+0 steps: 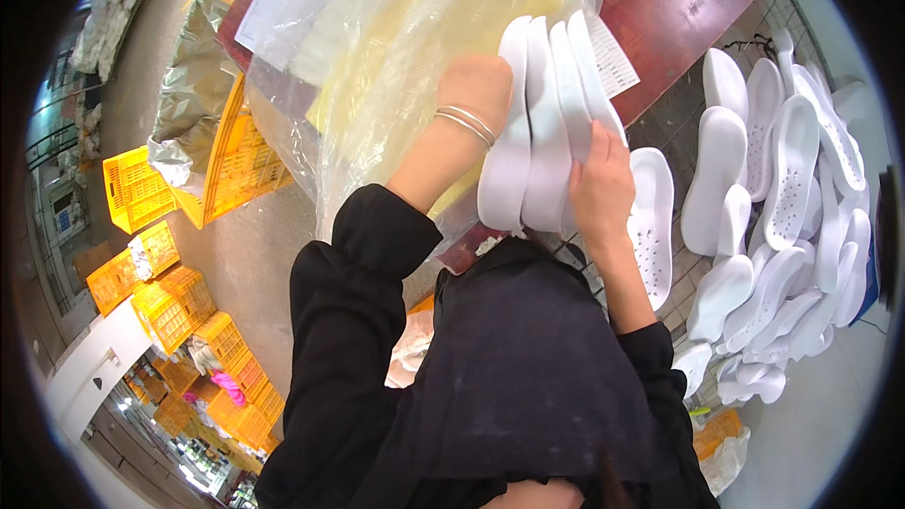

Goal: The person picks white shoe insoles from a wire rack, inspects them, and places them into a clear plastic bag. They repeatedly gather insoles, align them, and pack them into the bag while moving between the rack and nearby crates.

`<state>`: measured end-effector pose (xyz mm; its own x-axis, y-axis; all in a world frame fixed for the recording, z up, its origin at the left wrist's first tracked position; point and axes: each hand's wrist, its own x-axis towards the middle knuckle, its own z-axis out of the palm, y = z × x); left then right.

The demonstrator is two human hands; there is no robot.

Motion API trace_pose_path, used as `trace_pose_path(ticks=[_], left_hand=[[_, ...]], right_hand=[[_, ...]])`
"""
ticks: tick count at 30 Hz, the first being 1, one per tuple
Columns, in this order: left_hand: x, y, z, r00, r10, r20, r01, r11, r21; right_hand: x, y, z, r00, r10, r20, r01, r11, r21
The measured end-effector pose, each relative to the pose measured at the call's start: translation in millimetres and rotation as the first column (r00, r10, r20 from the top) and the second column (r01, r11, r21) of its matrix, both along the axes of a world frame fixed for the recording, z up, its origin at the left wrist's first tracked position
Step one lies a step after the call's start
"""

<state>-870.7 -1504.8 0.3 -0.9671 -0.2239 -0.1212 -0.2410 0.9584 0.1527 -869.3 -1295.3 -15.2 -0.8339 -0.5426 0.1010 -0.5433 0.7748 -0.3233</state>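
The left arm (353, 302) bends at the elbow, its forearm slanting forward and inward to the left hand (476, 90), whose back shows while its fingers are hidden. The right forearm (627, 273) reaches forward, leaning left; the right hand (603, 190) sits nearer the body, fingers pointing forward.

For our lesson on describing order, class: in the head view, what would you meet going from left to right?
Yellow plastic crates → left hand → upright row of white shoe soles → right hand → single perforated white sole → heap of white soles.
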Motion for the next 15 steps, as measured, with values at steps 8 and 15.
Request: trace_pose_path(ticks=[8, 15], left_hand=[[-2.4, -1.2, 0.6, 0.995, 0.049, -0.086, -0.048, 0.999, 0.008], [8.8, -15.1, -5.4, 0.815, 0.576, 0.062, -0.423, 0.518, 0.744]], right_hand=[[-18.5, 8.7, -2.8, 0.992, 0.076, 0.100, -0.057, 0.981, -0.186], [-59.4, 19.3, -16.7, 0.892, 0.064, 0.448, 0.137, 0.905, -0.402]])
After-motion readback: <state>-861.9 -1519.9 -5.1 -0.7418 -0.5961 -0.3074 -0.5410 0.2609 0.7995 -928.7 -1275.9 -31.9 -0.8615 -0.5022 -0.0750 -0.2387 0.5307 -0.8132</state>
